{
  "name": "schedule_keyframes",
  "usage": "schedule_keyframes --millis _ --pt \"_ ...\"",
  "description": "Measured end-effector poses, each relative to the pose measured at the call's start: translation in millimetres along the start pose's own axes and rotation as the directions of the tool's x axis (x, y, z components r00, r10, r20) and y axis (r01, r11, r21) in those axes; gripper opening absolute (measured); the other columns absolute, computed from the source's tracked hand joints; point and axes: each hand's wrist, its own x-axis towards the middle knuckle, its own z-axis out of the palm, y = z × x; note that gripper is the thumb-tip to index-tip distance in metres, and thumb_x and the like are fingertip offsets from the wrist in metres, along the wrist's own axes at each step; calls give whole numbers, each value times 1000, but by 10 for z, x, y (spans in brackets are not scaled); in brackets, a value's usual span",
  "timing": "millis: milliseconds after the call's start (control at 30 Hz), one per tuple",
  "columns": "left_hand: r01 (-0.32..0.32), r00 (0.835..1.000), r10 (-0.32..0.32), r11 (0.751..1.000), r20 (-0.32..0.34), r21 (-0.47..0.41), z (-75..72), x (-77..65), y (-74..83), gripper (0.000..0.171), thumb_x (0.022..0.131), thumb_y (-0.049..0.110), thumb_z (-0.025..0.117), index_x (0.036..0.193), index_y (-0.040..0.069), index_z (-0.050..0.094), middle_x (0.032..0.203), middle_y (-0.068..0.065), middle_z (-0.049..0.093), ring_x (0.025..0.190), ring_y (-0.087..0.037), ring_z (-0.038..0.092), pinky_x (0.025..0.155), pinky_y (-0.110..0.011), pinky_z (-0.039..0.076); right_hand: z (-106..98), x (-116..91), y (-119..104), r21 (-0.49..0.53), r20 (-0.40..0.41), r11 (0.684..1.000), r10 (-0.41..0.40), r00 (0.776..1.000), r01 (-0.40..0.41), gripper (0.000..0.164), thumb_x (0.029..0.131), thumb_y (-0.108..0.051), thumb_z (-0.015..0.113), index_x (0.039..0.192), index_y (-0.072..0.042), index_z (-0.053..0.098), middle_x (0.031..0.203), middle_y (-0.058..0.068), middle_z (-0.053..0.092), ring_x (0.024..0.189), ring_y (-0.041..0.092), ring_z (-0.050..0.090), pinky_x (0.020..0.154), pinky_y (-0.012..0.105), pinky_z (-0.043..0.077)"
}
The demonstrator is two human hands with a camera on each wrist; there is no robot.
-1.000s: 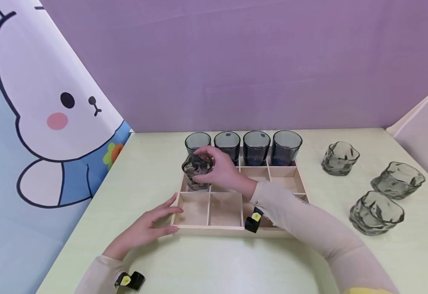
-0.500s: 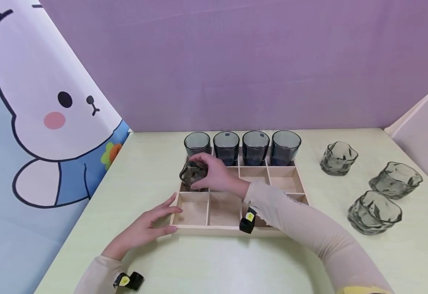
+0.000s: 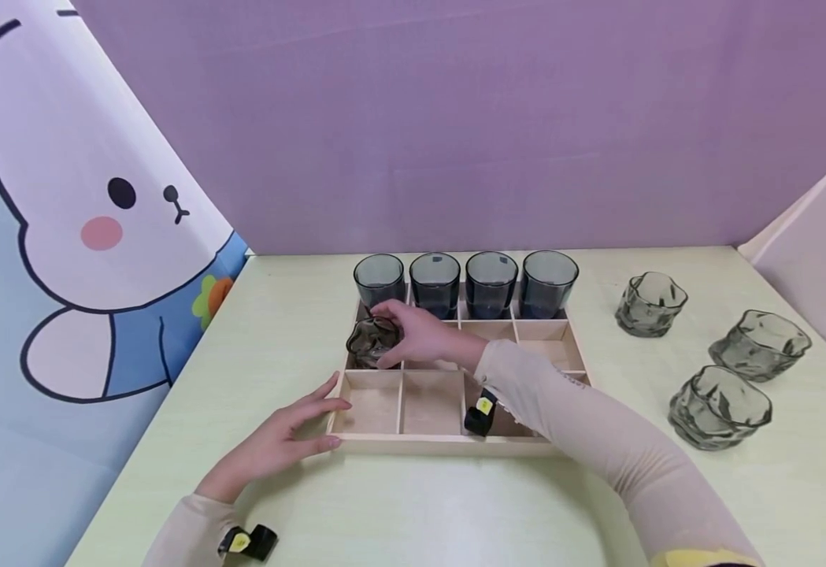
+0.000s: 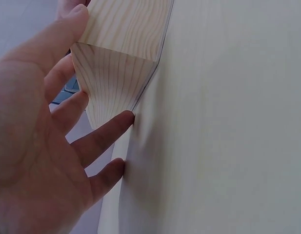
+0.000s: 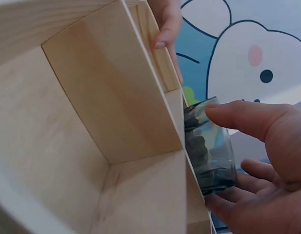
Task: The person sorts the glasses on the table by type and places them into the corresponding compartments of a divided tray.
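Observation:
My right hand point(image 3: 421, 337) holds a smoky, wavy-sided glass point(image 3: 370, 340), thumb and fingers on opposite sides near its rim. That glass stands low in the left compartment of the middle row of a wooden divided box point(image 3: 413, 445). In the right wrist view the thumb touches the upper part of the glass point(image 5: 213, 146); dividers hide its base. My left hand point(image 3: 281, 441) rests against the box's front left corner, fingers spread and fairly straight. The left wrist view has its fingertips touching the box's pale wooden side point(image 4: 111, 73).
Several smooth dark tumblers point(image 3: 492, 283) fill the box's back row. To the right on the table stand three more wavy glasses: one far back point(image 3: 650, 305), one at the right point(image 3: 760, 346), one nearer point(image 3: 719, 409). A purple backdrop point(image 3: 490, 126) rises behind the table.
The right hand has lowered the wavy glass into the left middle compartment, and its grip has shifted slightly around the rim. The left hand stays at the box's corner.

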Motion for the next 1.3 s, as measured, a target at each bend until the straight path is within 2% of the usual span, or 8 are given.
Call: schedule_keyframes --millis 233,400,633,867,1167,1300 --pt "5 1000 -5 1000 -9 -11 4 7 -8 43 91 27 74 132 18 63 161 -10 27 144 -36 29 110 -61 27 -70 -44 -6 85 32 996 4 999 -7 79 80 -8 82 147 -2 40 145 19 46 134 33 47 109 35 40" --pt "2 1000 -2 1000 -11 -24 11 4 -12 44 91 27 74 132 17 63 161 -11 27 144 -38 29 110 -62 26 -154 -166 13 141 2 990 -30 1000 29 77 80 -6 81 146 1 40 140 21 50 129 34 51 108 37 42" --pt "-8 1000 8 1000 -21 -18 3 -2 -4 44 91 25 75 132 16 63 161 -12 27 143 -38 29 111 -60 25 -359 -365 109 221 -46 972 -72 996 81 76 84 -4 78 147 4 36 143 27 46 133 39 46 109 45 40" --pt "-19 1000 18 1000 -24 -6 14 -3 -8 43 91 25 74 131 16 63 160 -14 28 142 -40 31 109 -63 26 -503 -626 183 259 -140 959 -81 987 116 74 84 0 78 146 4 38 141 26 49 132 40 46 110 49 39" --pt "-3 1000 3 1000 -18 -13 -2 -7 -11 44 91 25 74 132 17 63 161 -13 27 144 -39 29 111 -61 25 -564 -880 331 278 -271 943 -108 957 185 70 84 10 72 143 11 36 135 35 48 128 48 46 107 54 39" --pt "1 1000 -2 1000 -13 -20 3 0 -23 44 91 26 74 132 18 63 161 -11 26 144 -38 28 111 -60 25 -602 -994 399 270 -303 945 -100 948 186 69 83 14 71 142 12 36 134 34 49 128 47 47 106 56 39"
